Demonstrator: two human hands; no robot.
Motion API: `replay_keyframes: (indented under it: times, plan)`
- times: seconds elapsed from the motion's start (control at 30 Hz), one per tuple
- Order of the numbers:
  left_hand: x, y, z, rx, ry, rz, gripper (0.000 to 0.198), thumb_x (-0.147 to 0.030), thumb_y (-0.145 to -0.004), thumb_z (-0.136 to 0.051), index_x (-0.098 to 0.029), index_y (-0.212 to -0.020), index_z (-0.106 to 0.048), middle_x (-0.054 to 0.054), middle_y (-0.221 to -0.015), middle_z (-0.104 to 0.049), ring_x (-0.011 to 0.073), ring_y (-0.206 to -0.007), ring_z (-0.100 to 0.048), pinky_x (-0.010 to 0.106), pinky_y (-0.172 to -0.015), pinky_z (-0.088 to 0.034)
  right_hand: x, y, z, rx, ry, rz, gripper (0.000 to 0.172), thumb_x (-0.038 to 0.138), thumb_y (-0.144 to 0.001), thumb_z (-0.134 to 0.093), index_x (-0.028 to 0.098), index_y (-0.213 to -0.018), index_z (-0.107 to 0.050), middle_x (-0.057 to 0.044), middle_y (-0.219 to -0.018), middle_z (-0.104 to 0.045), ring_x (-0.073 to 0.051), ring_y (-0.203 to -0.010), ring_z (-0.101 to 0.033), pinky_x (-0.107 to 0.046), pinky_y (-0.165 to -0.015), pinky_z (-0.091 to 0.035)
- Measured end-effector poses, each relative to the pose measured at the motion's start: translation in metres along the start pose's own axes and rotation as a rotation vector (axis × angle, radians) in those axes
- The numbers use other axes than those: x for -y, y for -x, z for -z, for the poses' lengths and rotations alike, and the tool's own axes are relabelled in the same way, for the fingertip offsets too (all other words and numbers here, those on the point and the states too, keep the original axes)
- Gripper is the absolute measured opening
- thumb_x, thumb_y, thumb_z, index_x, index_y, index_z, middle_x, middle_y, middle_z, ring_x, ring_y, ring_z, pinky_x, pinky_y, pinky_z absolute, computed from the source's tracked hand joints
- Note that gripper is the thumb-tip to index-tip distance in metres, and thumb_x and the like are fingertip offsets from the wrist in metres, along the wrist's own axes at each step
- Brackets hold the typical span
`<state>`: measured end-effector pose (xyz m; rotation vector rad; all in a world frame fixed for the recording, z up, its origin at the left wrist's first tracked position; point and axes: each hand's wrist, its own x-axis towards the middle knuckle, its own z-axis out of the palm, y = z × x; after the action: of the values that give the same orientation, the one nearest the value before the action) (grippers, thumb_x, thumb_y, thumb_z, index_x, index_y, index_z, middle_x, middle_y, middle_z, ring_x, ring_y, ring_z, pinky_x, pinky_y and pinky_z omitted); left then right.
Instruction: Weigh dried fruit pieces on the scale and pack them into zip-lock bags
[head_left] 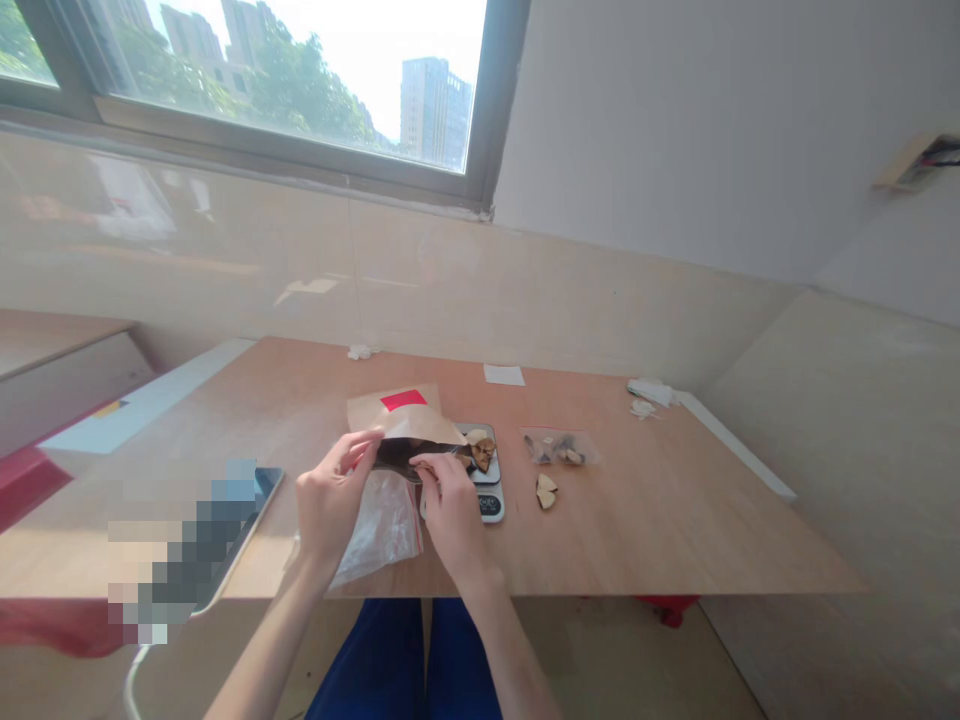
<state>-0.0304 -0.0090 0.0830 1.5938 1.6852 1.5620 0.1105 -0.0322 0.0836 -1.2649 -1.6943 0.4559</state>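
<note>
A brown kraft paper bag (360, 410) with a red label (403, 400) lies tilted, its mouth gaping toward me and dark inside. My left hand (334, 495) pinches the left side of the mouth. At the near right edge of the mouth, my right hand (452, 505) has its fingers closed on the bag's lip; the exact fingertip contact is partly hidden. Just behind the right hand stands a white digital scale (493, 507), partly covered by bag and hand. Dried slices with dark rims (482, 453), perhaps mushroom, rest on its plate.
Right of the scale lie a clear zip bag of similar pieces (559, 448) and loose slices (547, 491). Clear plastic bags (382, 530) spread under my left hand. A tablet-like device (225, 540), partly pixelated, lies left. White paper (504, 375) and scraps (643, 408) sit farther back.
</note>
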Motion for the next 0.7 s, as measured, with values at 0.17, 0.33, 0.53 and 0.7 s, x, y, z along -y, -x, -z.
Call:
replay_keyframes:
  times: [0.17,0.33,0.53,0.7]
  plan:
    - [-0.006,-0.006,0.006,0.01,0.131,0.067,0.033,-0.049,-0.073,-0.062,-0.022,-0.089,-0.069,0.003,-0.089,-0.073,0.0211,-0.089,-0.068,0.026,-0.075,-0.055,0.003,0.001,0.003,-0.033,0.085,0.076,0.032,0.011,-0.092,-0.037,0.019,-0.116,-0.057,-0.006,-0.106,-0.064,-0.017,-0.101,-0.059,-0.028,-0.089,-0.047]
    - [-0.011,-0.007,0.011,0.003,0.086,0.079,0.03,-0.049,-0.073,-0.063,-0.024,-0.088,-0.07,0.001,-0.082,-0.074,0.0197,-0.086,-0.069,0.023,-0.07,-0.055,0.009,-0.025,-0.003,0.291,0.513,0.177,0.037,0.003,-0.087,-0.04,0.018,-0.114,-0.061,-0.011,-0.109,-0.064,-0.022,-0.102,-0.059,-0.032,-0.084,-0.05]
    - [-0.012,-0.008,0.012,0.025,0.066,0.077,0.025,-0.046,-0.074,-0.062,-0.025,-0.084,-0.07,-0.002,-0.081,-0.074,0.0177,-0.086,-0.069,0.019,-0.066,-0.052,0.014,-0.057,-0.006,0.538,0.713,0.107,0.028,0.002,-0.081,-0.047,0.009,-0.097,-0.069,-0.018,-0.099,-0.069,-0.028,-0.092,-0.064,-0.035,-0.079,-0.05]
    - [-0.012,-0.004,0.008,0.02,0.033,0.006,0.022,-0.044,-0.077,-0.06,-0.026,-0.087,-0.07,-0.003,-0.08,-0.074,0.0172,-0.085,-0.069,0.018,-0.063,-0.051,0.01,-0.073,-0.017,0.539,0.663,0.115,0.024,0.012,-0.081,-0.054,0.013,-0.099,-0.069,-0.016,-0.101,-0.07,-0.028,-0.09,-0.064,-0.036,-0.083,-0.048]
